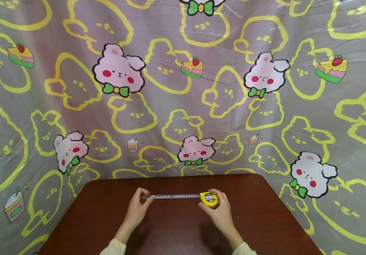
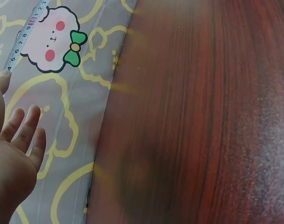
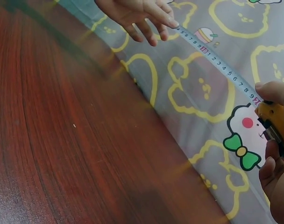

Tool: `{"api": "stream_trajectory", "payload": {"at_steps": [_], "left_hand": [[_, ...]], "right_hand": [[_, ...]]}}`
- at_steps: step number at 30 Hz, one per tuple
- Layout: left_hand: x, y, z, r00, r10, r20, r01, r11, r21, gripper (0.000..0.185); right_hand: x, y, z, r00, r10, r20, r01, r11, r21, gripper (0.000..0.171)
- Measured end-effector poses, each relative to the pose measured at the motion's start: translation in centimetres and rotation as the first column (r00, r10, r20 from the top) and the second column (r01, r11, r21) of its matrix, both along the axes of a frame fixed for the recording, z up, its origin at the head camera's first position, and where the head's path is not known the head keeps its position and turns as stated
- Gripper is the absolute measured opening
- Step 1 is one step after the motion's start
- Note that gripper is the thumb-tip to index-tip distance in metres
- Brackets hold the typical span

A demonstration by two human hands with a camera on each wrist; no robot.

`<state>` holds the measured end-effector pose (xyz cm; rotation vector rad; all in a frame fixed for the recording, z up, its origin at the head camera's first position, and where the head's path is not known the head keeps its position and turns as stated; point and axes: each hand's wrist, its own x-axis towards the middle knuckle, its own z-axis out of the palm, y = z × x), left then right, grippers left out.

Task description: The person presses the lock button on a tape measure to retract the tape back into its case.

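A yellow tape measure point(image 1: 209, 199) is gripped in my right hand point(image 1: 220, 212), fingers over its top and thumb below. Its white blade point(image 1: 176, 196) is drawn out to the left, nearly level and straight, held up above the table. My left hand point(image 1: 137, 209) pinches the blade's free end between thumb and fingers. In the left wrist view the thumb of the left hand point(image 2: 16, 163) lies on the blade point(image 2: 21, 39) near the 4 mark, other fingers spread. The right wrist view shows the tape measure's case point(image 3: 275, 123) in the fingers and the numbered blade point(image 3: 221, 65) reaching the other hand.
A dark red-brown wooden table point(image 1: 173, 233) lies under both hands. A grey curtain point(image 1: 170, 106) printed with yellow outlines and white rabbit heads hangs behind the table's far edge and along both sides.
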<state>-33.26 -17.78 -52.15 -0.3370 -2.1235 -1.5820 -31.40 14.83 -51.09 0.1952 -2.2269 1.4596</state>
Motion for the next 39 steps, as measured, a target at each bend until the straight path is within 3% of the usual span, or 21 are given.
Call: {"api": "stream_trajectory", "payload": {"at_steps": [12,26,39], "left_hand": [[0.4,1.9,0.7,0.998,0.028,-0.056,-0.03,0.999,-0.031,0.023],[0.1,1.9,0.2,0.999,-0.046,-0.018,0.046,0.999,0.029,0.024],[0.1,2.4,0.3,0.998,-0.051,-0.023,0.051,0.999,0.008,0.025]], "right_hand": [[0.0,0.2,-0.2,1.0,0.0,-0.005,0.0,1.0,-0.008,0.061],[0.1,-0.4,0.3,1.0,0.017,0.015,-0.016,0.999,-0.038,0.057],[0.4,-1.9,0.3,0.999,0.032,0.026,-0.03,0.998,-0.054,0.058]]}}
